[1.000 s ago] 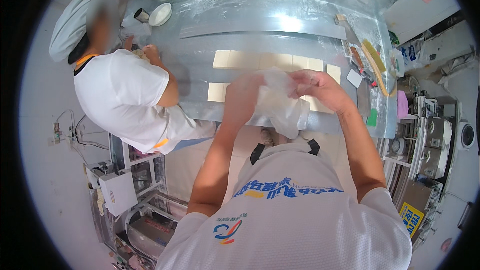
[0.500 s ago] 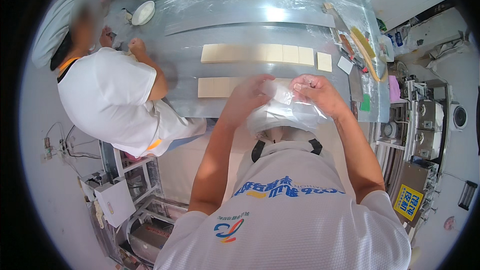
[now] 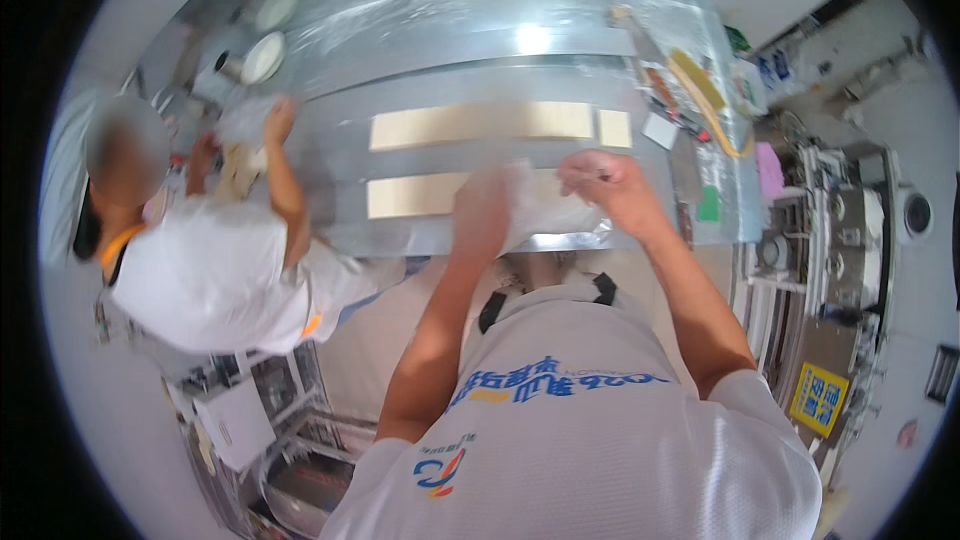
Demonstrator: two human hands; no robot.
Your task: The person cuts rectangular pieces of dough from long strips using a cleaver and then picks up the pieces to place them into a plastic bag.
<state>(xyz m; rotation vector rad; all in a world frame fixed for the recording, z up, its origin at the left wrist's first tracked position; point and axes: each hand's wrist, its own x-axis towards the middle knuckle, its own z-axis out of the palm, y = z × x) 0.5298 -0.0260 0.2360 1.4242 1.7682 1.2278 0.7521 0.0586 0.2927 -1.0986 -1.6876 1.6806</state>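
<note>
A clear plastic bag [image 3: 553, 208] hangs over the near edge of the metal table. My left hand [image 3: 484, 212], smeared by motion, is closed on its left side. By the bag's upper right edge, the fingers of my right hand [image 3: 606, 183] are pinched together; what lies between them is hidden. Just beyond the hands runs a far row of pale, flat dough pieces [image 3: 420, 127], with a single separate piece [image 3: 614, 128] at its right end. The near row of dough pieces [image 3: 408, 197] is partly covered by my left hand and the bag.
At the left, a co-worker [image 3: 215, 275] handles a clear bag [image 3: 250, 122] near a white bowl [image 3: 263, 58]. On the metal table's [image 3: 440, 75] right side lie a brush [image 3: 698, 80], a white card [image 3: 659, 130] and a green scraper [image 3: 708, 204]. Machines on a rack [image 3: 850, 230] stand farther right.
My hands and the bag are lower against the table, and the bag no longer spreads wide between them. The co-worker's hand has risen with a bag. The whole view has shifted slightly.
</note>
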